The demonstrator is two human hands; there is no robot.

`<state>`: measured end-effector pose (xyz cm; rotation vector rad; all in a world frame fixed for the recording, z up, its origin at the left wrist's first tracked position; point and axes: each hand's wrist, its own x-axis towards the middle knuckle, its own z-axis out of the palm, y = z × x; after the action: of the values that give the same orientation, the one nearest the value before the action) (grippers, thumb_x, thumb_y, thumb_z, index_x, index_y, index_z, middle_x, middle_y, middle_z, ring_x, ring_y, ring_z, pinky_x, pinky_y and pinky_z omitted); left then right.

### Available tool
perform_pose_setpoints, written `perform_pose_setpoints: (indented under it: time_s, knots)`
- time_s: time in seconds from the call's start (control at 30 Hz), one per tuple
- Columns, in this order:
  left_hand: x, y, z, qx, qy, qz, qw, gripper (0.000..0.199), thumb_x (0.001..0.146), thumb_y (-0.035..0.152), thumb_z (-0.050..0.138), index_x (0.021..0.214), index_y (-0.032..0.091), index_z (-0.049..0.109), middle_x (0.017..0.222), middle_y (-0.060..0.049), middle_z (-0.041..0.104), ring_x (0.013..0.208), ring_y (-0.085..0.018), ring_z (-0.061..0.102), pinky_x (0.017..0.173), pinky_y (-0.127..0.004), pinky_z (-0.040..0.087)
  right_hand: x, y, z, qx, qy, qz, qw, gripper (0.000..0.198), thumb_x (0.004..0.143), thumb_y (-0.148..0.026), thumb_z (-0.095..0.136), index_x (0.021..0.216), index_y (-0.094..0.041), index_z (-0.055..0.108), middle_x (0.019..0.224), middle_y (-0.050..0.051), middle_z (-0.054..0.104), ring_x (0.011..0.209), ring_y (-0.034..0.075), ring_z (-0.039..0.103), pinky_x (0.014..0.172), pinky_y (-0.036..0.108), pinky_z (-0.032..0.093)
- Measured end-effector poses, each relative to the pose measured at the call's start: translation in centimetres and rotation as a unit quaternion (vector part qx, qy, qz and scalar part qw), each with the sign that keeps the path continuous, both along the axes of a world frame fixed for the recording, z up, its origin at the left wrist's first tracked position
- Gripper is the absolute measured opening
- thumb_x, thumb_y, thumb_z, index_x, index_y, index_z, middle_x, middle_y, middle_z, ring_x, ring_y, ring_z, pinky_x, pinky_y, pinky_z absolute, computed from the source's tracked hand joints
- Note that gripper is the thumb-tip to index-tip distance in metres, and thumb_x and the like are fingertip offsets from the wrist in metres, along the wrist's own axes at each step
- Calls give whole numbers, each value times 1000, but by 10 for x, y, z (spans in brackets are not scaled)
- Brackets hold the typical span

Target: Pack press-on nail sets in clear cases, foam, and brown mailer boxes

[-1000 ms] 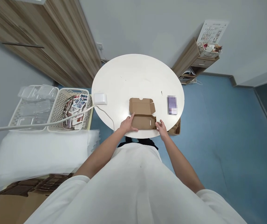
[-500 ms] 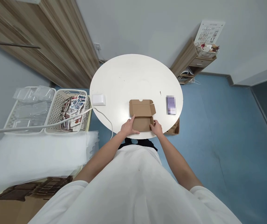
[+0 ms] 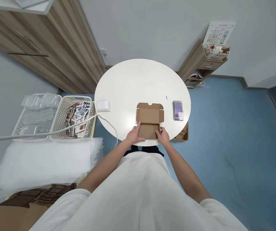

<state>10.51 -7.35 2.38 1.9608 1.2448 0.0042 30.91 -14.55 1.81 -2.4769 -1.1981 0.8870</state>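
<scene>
A brown cardboard box (image 3: 149, 116) lies on the white oval table (image 3: 138, 80) near its front edge. Its lid stands folded back with the side flaps spread, and the shallow tray part faces me, with nothing visible inside. My left hand (image 3: 133, 134) grips the tray's left side, its thumb and forefinger spread around the near left corner. At the right wall, my right hand (image 3: 163, 136) pinches the cardboard, thumb inside and fingers outside. To the right of the box lies a purple pack (image 3: 177, 109), blurred by pixels.
A white case (image 3: 103, 105) sits at the table's left edge, near a white cable (image 3: 106, 120). Left of the table are a basket of printed cards (image 3: 58, 123), a basket of clear plastic boxes (image 3: 19, 123) and white sheets (image 3: 43, 160). A cardboard carton (image 3: 184, 134) stands right, below the tabletop.
The box's lid has swung squarer to the tray and its side flaps have spread outward. Both hands keep their places at the box; the whole view has shifted slightly.
</scene>
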Motion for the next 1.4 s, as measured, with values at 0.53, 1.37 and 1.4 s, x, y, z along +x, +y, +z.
perform_pose_setpoints:
  time_s: [0.53,1.37,1.4]
  knots:
    - [7,-17,-14,-188,-226,347,890,50,70,39,64,113,16,52,115,-14,57,99,-22,57,81,-34,46,19,-6,1,98,417,-144,892,49,71,-47,58,112,-22,49,111,6,53,66,12,63,63,28,53]
    - [52,4,-3,-122,-258,309,907,71,64,12,52,132,24,36,134,-5,44,124,-24,38,100,-40,33,40,25,-30,173,434,-67,882,74,66,-37,61,133,-28,30,134,8,33,95,18,57,85,37,48]
    - [51,4,-4,-119,-247,320,907,72,65,12,53,133,24,35,136,-5,42,126,-25,36,101,-40,32,39,24,-30,173,430,-64,884,74,67,-38,61,133,-28,30,134,9,32,95,18,56,85,36,48]
